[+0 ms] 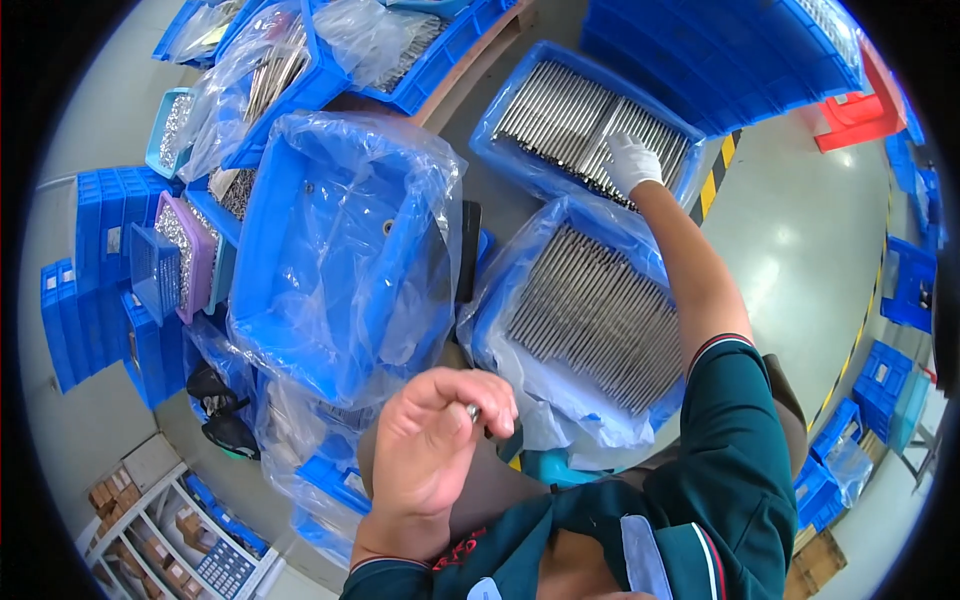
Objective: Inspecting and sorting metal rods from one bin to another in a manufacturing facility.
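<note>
My left hand (pixel 430 440), bare, is raised in front of my body with its fingers curled closed. Pinched between thumb and fingers is a small metal piece (pixel 474 411), its silvery end showing and the rest mostly hidden. My right hand (pixel 634 164), in a white glove, reaches forward to a lined blue crate and touches the metal rods (pixel 553 112) lying there in rows. Its fingers look stretched out over the rods. Nearer to me, a second plastic-lined crate (pixel 484 330) holds more metal rods (pixel 595 318) side by side.
On the left stands a large blue crate (pixel 262 240) with a clear plastic liner. Crates of metal parts (pixel 280 70) lie beyond it. Tall blue crates (pixel 700 55) stand at the far right, near a red stand (pixel 858 115) and yellow-black floor tape (pixel 712 185). Shelving (pixel 170 530) is lower left.
</note>
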Demonstrator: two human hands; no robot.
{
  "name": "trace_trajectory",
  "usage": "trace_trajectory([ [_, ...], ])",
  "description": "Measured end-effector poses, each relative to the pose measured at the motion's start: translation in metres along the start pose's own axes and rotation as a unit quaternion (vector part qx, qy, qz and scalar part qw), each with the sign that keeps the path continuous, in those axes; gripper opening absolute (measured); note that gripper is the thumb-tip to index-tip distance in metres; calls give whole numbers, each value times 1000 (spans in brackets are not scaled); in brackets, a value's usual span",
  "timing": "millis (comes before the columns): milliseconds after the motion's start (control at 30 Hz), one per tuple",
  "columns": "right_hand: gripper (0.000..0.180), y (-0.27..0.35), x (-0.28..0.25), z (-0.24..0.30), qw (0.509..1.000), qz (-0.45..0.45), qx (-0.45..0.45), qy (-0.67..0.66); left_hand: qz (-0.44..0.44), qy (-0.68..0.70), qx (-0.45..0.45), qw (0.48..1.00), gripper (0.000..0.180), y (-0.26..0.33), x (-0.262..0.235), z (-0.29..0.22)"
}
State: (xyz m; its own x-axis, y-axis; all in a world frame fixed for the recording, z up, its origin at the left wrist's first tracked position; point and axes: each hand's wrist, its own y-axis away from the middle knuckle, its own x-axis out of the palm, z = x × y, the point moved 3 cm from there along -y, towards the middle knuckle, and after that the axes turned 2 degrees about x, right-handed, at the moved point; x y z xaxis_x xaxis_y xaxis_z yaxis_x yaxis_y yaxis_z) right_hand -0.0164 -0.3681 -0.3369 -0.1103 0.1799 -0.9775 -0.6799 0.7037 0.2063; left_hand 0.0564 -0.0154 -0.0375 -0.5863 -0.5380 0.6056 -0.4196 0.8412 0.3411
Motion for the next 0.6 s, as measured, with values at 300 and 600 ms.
trace_trajectory([
  [300, 29, 98, -31, -36, 992, -67, 105, -28, 34, 5, 18, 999, 21, 1, 4, 15],
  [600, 29, 214, -72, -40, 931, -179, 210, -240, 8, -22, 11, 1000, 17, 2, 7, 24],
])
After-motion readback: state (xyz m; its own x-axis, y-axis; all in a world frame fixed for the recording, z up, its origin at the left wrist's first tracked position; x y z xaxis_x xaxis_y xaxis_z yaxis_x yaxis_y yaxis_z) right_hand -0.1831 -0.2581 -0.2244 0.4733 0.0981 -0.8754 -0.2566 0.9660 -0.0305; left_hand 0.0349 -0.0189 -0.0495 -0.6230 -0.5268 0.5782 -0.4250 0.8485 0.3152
